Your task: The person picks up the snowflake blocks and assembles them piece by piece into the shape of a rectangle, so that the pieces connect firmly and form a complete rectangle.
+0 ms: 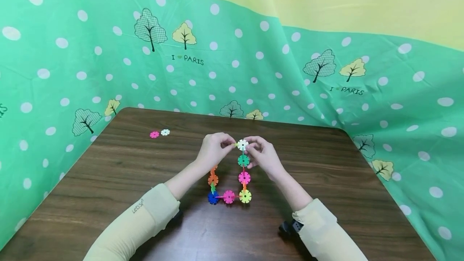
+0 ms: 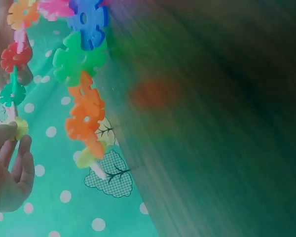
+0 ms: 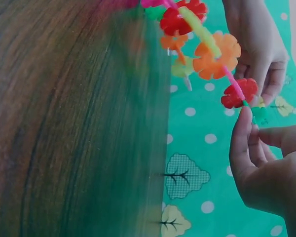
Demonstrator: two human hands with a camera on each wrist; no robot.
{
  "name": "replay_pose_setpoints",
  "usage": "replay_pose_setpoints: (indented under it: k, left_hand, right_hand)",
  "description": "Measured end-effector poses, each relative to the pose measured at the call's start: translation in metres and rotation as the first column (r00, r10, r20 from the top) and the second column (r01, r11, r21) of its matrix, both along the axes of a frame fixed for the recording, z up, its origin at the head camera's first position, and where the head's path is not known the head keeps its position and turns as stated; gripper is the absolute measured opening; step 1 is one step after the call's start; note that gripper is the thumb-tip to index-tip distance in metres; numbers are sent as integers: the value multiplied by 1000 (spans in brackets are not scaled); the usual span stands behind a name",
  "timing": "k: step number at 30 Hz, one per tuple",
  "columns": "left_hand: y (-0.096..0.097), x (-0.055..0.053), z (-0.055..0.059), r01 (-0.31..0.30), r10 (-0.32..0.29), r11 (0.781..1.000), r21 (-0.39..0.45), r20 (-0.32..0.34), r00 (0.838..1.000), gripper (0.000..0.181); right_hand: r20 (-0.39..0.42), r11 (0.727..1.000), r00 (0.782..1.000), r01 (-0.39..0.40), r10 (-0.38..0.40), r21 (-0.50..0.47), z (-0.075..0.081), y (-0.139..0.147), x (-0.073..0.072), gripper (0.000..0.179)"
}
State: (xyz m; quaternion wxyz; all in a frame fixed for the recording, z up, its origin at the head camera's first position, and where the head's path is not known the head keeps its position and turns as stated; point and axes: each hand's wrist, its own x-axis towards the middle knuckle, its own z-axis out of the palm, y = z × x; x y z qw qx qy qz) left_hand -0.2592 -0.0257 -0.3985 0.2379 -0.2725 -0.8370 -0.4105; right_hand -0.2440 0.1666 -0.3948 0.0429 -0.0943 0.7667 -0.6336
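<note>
A chain of notched, flower-shaped plastic building discs hangs in a U between the hands, with a blue disc (image 1: pixel 213 197), a pink disc (image 1: pixel 228 196) and a yellow-green disc (image 1: pixel 245 196) along its bottom. The left hand (image 1: pixel 214 150) pinches a yellow disc (image 2: pixel 20 128) between thumb and fingers, edge-on beside a white disc (image 1: pixel 243 144). On the other side, the right hand (image 1: pixel 264 158) pinches that white disc at the chain's upper right end, just above a green disc (image 1: pixel 243 160). Orange discs (image 2: pixel 84 116) form the chain's left side, whose top is hidden behind the left hand in the head view.
Two loose discs, one pink (image 1: pixel 154 134) and one white (image 1: pixel 165 132), lie at the far left of the dark wooden table (image 1: pixel 174 152). A green and yellow patterned cloth (image 1: pixel 232 63) hangs behind the table and along its sides.
</note>
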Motion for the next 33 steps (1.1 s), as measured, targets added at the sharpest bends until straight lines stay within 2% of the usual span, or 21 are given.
replay_pose_setpoints:
  k: [5,13,20,26,33]
  left_hand:
    - [-1,1,-3,17,-19,999,-36,-67,998,5]
    - [-2,3,-4,34,-47,997,-70,-183,982,6]
    - [-3,4,-6,31,-34,999,-18,-195,980,5]
    - [-4,3,-8,34,-31,999,8,-201,979,6]
    - [-4,2,-8,61,-59,998,1,-258,964,6]
  right_hand:
    - [29,998,997,67,-68,9,0,-2,-1,26]
    - [39,992,991,125,-126,13,4,-1,1,21]
    - [76,989,987,143,-140,-39,6,-4,1,20]
    - [70,990,990,124,-119,-62,4,-6,1,21]
    - [54,992,993,112,-109,-60,2,-6,3,19]
